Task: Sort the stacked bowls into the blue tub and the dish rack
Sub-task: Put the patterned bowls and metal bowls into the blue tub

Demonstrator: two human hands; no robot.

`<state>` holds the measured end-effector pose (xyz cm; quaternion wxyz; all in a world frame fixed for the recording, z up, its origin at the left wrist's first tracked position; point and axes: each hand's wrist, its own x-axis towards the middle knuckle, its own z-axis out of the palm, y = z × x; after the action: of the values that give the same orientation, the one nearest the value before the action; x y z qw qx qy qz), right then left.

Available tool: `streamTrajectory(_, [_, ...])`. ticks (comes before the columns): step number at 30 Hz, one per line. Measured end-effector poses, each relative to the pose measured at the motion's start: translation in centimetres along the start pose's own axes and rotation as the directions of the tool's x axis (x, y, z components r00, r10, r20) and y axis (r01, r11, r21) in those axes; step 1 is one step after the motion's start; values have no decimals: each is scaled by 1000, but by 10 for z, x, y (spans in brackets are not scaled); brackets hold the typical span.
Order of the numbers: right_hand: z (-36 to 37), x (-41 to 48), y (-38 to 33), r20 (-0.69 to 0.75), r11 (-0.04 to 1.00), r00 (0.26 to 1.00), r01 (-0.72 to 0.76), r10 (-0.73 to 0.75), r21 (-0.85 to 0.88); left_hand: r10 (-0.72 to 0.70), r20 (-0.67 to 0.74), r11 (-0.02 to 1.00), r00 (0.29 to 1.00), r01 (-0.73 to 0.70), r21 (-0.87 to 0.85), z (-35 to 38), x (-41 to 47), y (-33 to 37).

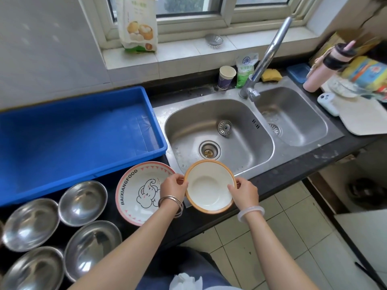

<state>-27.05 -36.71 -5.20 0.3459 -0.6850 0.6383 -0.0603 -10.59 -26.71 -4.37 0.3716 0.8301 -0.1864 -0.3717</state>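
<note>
A white bowl with an orange rim [209, 186] is held over the counter's front edge, just in front of the sink. My left hand [173, 186] grips its left rim and my right hand [244, 192] grips its right rim. To its left lies a pink-rimmed plate with an elephant drawing [138, 192]. Several steel bowls [82, 203] sit on the counter at the lower left. The blue tub [73, 139] stands at the left with nothing inside it. No dish rack is in view.
A double steel sink [222, 132] with a tall tap [270, 53] fills the middle. Behind it stand a paper cup [226, 77], a green bag and a yellow sponge. A phone [327, 103], a white board and a pink bottle crowd the right counter.
</note>
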Motion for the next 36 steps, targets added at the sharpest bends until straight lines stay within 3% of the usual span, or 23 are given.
streamTrajectory(7, [-9, -6, -2, -39, 999, 998, 41, -42, -6, -15, 20, 998, 1000, 16, -60, -7, -6, -2])
streamTrajectory(11, [-14, -11, -28, -113, 973, 966, 230, -232, -33, -39, -95, 998, 995, 34, -59, -28, -11, -8])
streamTrajectory(17, [28, -16, -95, 140, 859, 856, 509, -499, -54, -72, -307, 997, 949, 59, -52, -79, -18, -35])
streamTrajectory(21, [68, -10, -125, 387, 788, 797, 571, -464, -231, -190, -368, 982, 910, 178, -68, -99, -26, -58])
streamTrajectory(25, [93, 2, -140, 510, 685, 758, 622, -406, -379, -311, -262, 942, 914, 259, -215, -100, -28, -73])
streamTrajectory(30, [106, 15, -151, 553, 637, 731, 655, -399, -407, -450, -187, 829, 873, 331, -451, -94, -23, -84])
streamTrajectory(36, [105, 22, -155, 559, 682, 714, 656, -422, -324, -468, -216, 800, 857, 307, -516, -103, -21, -92])
